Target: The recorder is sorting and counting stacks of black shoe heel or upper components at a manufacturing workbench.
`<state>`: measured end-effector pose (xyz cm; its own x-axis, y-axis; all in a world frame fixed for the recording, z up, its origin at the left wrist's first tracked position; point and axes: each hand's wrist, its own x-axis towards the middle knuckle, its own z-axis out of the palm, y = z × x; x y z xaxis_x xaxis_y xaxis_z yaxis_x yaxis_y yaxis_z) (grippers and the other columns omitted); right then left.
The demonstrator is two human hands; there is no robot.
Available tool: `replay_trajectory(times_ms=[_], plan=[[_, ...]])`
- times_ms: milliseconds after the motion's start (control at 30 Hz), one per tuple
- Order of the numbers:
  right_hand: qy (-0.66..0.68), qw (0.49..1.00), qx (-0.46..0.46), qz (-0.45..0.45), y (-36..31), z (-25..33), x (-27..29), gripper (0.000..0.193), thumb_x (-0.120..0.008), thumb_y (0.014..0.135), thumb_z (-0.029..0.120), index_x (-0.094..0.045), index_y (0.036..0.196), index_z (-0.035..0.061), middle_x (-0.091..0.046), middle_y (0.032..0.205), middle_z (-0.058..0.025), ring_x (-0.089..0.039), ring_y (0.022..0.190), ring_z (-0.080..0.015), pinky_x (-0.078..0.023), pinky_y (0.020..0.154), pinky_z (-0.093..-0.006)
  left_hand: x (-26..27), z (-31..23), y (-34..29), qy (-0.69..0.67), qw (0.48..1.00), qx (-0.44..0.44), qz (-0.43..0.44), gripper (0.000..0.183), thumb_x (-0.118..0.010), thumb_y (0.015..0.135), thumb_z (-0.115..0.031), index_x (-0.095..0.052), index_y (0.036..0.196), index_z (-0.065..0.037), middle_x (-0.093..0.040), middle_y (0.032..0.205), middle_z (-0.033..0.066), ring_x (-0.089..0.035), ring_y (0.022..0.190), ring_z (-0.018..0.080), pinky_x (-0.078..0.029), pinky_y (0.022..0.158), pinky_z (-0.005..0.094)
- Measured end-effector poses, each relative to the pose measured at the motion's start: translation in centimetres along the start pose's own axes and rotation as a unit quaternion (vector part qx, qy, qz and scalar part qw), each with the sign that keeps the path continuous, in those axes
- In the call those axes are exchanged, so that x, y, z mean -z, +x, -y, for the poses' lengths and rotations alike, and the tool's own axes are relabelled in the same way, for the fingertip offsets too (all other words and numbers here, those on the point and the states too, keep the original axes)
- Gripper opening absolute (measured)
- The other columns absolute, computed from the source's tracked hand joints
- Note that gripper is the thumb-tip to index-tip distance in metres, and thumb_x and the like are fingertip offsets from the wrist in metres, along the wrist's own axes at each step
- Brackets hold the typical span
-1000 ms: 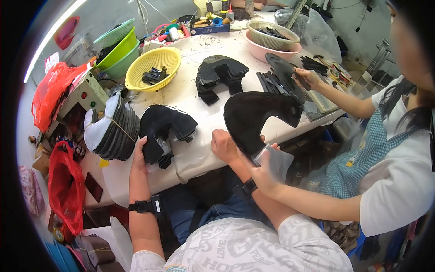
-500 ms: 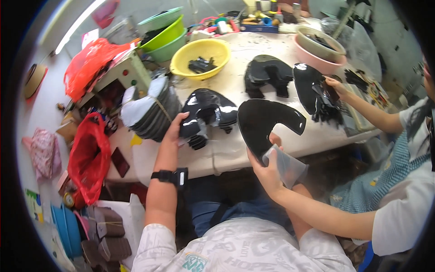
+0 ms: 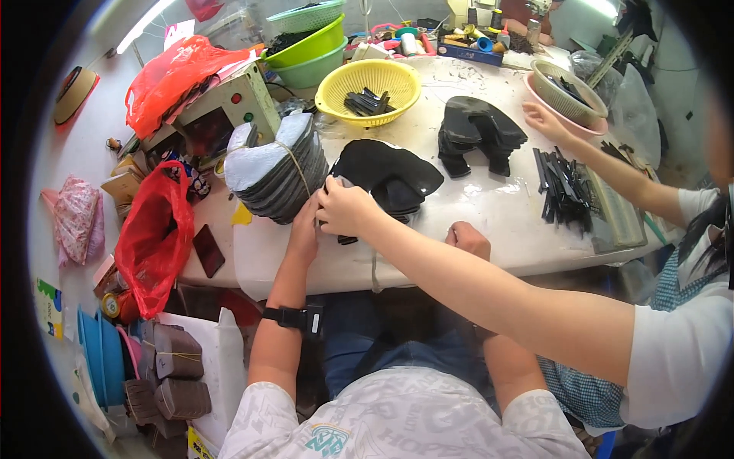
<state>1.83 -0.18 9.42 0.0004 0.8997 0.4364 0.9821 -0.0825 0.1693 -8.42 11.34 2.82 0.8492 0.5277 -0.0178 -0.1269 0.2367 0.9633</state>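
Note:
On the table in front of me lies a pile of curved, U-shaped black pieces, a matte one on top. My left hand is at the pile's left edge, with its fingers mostly hidden. A co-worker's hand meets it there, fingers pinched at that edge; the arm crosses in front of me from the right. My right hand rests curled at the table's near edge, and what it holds, if anything, is hidden. Left of the pile stands a tied stack of grey-white and black pieces.
Farther back are another pile of curved black pieces and a yellow basket with black strips. The co-worker's other hand is near a pink basin. Loose black strips lie at right, a red bag and phone at left.
The co-worker's near hand has moved left from a raised black piece to the pile by my left hand. Their other hand no longer holds a glossy black piece. My view has shifted left.

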Motion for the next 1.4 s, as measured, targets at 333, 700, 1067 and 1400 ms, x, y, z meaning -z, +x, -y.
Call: replay_trajectory(times_ms=[333,700,1067,1400], plan=[[-0.181,0.892,-0.293,-0.291,-21.4,-4.5,2.0,0.011,-0.062,0.085,0.005,-0.067,0.093,0.004,-0.068,0.106,-0.0107,-0.068,0.085,-0.0312,-0.055,0.072,-0.0433,-0.6,2.8,1.8,0.053,0.995,-0.08,-0.008,0.053,-0.041,0.109,-0.033,-0.046,0.145,0.006,-0.052,0.146,0.0145,-0.046,0.137,0.0214,-0.029,0.118,0.0328],[0.136,0.833,-0.416,-0.34,-20.8,-5.0,4.0,0.049,-0.066,0.082,-0.002,-0.055,0.13,-0.0006,-0.058,0.127,-0.0177,-0.059,0.112,-0.0319,-0.048,0.093,-0.0401,-1.4,-3.2,-4.2,0.367,0.837,-0.381,-0.144,0.037,-0.064,0.094,-0.018,-0.06,0.125,0.0,-0.06,0.127,0.0182,-0.055,0.123,0.031,-0.04,0.107,0.0413],[0.178,0.875,-0.263,-0.366,-12.3,-1.6,7.0,0.012,-0.069,0.079,-0.003,-0.067,0.091,0.0015,-0.068,0.091,-0.0117,-0.063,0.085,-0.0312,-0.049,0.08,-0.0414,1.5,-18.0,2.8,0.715,0.626,-0.31,0.006,0.083,-0.081,0.076,-0.045,-0.053,0.142,-0.003,-0.05,0.147,0.018,-0.041,0.139,0.0389,-0.032,0.117,0.0466],[0.42,0.853,-0.233,-0.205,2.2,-0.5,2.2,0.05,-0.071,0.082,0.012,-0.059,0.128,-0.0024,-0.065,0.122,-0.0217,-0.064,0.114,-0.0346,-0.051,0.099,-0.0402,1.0,-16.5,3.6,0.687,0.626,-0.368,-0.018,0.068,-0.077,0.08,-0.049,-0.064,0.133,-0.007,-0.058,0.141,0.0168,-0.046,0.135,0.0414,-0.036,0.114,0.0484]])
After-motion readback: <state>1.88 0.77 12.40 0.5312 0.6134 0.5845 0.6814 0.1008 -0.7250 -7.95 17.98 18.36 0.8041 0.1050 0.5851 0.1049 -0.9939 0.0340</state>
